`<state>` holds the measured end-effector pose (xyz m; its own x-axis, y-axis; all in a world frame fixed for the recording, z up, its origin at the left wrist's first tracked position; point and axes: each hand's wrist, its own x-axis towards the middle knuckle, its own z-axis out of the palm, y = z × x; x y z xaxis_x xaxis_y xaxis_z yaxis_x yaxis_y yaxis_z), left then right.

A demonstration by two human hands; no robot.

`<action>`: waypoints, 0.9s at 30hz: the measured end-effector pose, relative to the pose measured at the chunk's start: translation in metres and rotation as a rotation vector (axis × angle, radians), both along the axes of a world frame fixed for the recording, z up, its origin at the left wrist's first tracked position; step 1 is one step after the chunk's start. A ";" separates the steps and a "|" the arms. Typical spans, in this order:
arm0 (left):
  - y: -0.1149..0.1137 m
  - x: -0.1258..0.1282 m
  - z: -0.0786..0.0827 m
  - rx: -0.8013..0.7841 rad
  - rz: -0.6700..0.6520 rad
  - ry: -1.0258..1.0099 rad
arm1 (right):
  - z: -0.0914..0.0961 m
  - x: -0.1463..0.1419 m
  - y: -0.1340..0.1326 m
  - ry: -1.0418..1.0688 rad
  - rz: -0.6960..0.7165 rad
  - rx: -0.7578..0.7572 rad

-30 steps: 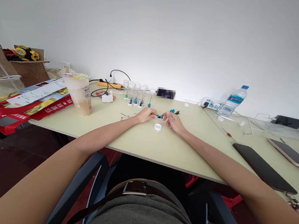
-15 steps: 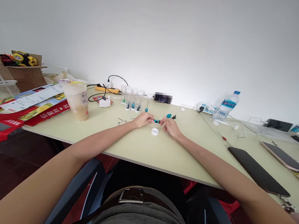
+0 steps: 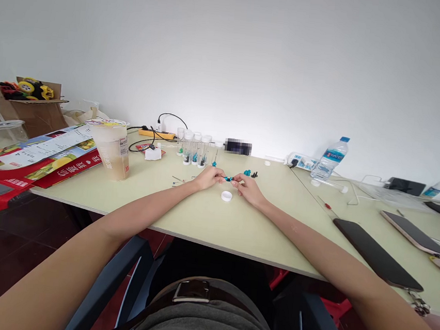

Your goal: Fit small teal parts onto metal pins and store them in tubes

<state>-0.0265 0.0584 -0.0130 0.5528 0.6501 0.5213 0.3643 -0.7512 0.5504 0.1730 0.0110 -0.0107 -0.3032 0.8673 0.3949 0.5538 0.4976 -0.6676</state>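
Over the middle of the table, a small teal-and-black part spans the space between my two hands. My left hand pinches its left end between thumb and fingers. At the other end, my right hand also has its fingertips closed on the part. Just below them a round white cap lies on the table. Beyond my right hand are loose teal pieces and small black pieces. A thin upright pin with a teal base stands behind my left hand.
Several clear tubes with small parts stand at the back. A drink cup and a red bag are on the left. To the right are a water bottle, a power strip and a black phone.
My right hand has moved slightly left, and its fingertips now meet the right end of the teal-and-black part. The whole view has shifted a little.
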 end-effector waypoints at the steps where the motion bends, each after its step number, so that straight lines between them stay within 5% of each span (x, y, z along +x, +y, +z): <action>1: 0.000 0.000 0.000 -0.002 -0.002 -0.003 | 0.001 0.000 -0.001 -0.007 0.009 0.000; 12: -0.008 0.004 0.006 0.167 0.004 0.105 | 0.001 -0.001 -0.004 0.069 0.116 -0.083; 17: -0.008 0.002 0.015 0.135 0.126 -0.188 | 0.002 0.001 0.000 0.329 0.086 -0.250; 20: -0.009 0.006 0.017 -0.054 0.167 -0.392 | 0.004 0.003 0.000 0.462 0.037 -0.280; 23: -0.011 0.013 0.014 -0.329 0.042 -0.470 | 0.007 -0.002 -0.006 0.480 0.070 -0.269; 27: -0.017 0.023 0.011 -0.367 -0.073 -0.556 | 0.008 -0.013 -0.016 0.443 0.176 -0.260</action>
<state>-0.0039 0.0412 -0.0016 0.3147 0.8107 0.4938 -0.0920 -0.4917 0.8659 0.1596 -0.0047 -0.0029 -0.3060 0.9045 0.2970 0.1142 0.3445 -0.9318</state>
